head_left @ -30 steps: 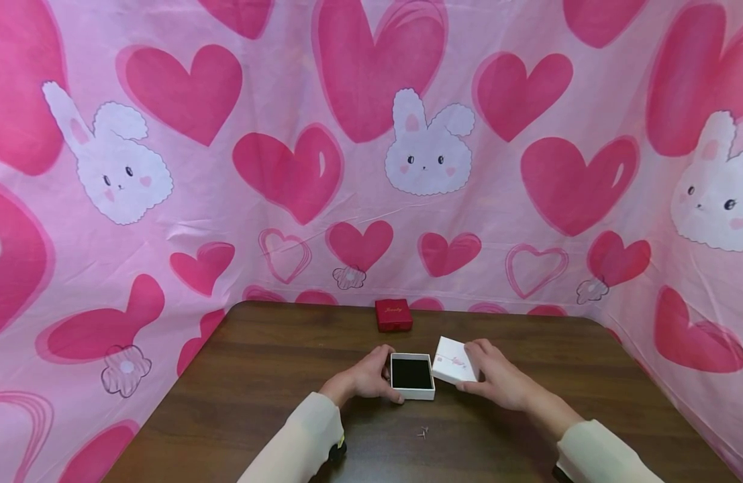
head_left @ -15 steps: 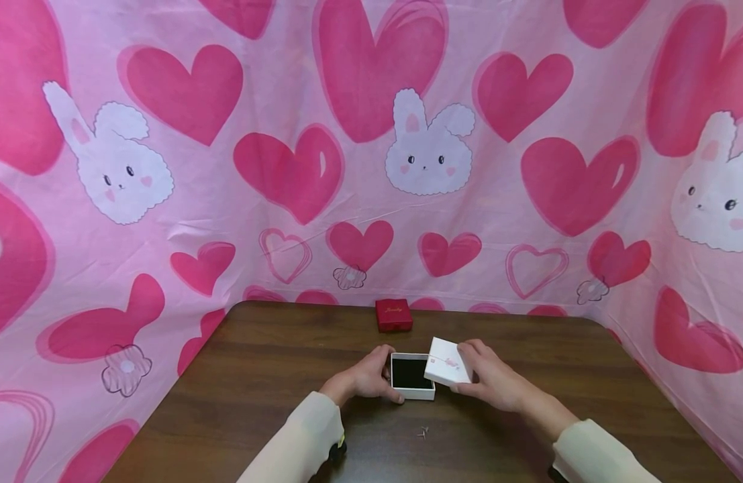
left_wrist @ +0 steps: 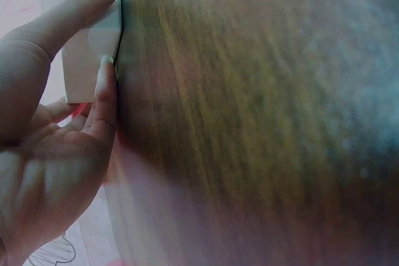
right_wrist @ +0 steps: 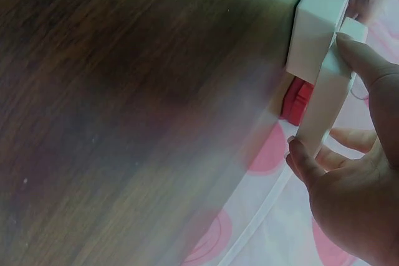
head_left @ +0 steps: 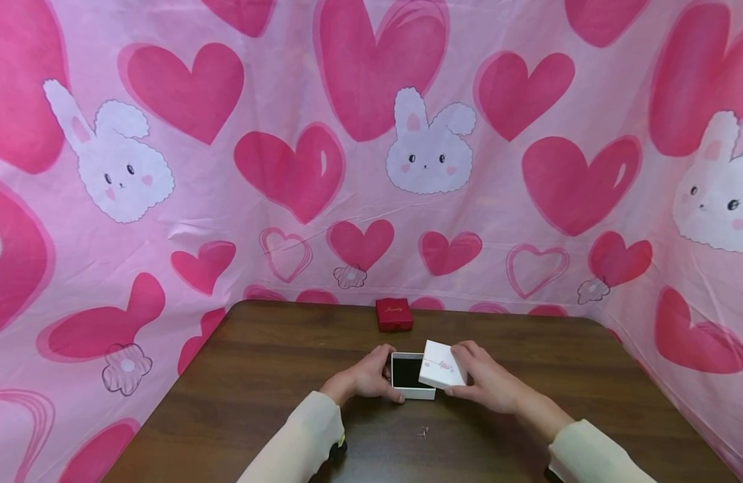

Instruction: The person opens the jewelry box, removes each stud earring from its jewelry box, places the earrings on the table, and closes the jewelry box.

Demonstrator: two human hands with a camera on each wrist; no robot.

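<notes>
A white box base (head_left: 413, 394) with a black lining (head_left: 406, 373) stands on the table, its top uncovered on the left side. My left hand (head_left: 368, 374) grips it from the left, thumb along the near wall and fingers round the far side. In my right hand (head_left: 489, 377) is the white lid (head_left: 440, 365), printed with a small pink design and pinched between thumb and fingers. The lid slants over the right part of the base and hides it. In the right wrist view the lid (right_wrist: 327, 95) is tilted against the base (right_wrist: 318, 26).
A closed red box (head_left: 394, 314) with gold lettering sits at the back of the brown wooden table (head_left: 274, 355). Small silvery pieces (head_left: 423, 433) lie in front of the white box. A pink cloth with hearts and rabbits hangs behind the table.
My right hand has carried the lid leftward, from beside the base to over its right part. The left hand and the base have stayed in place.
</notes>
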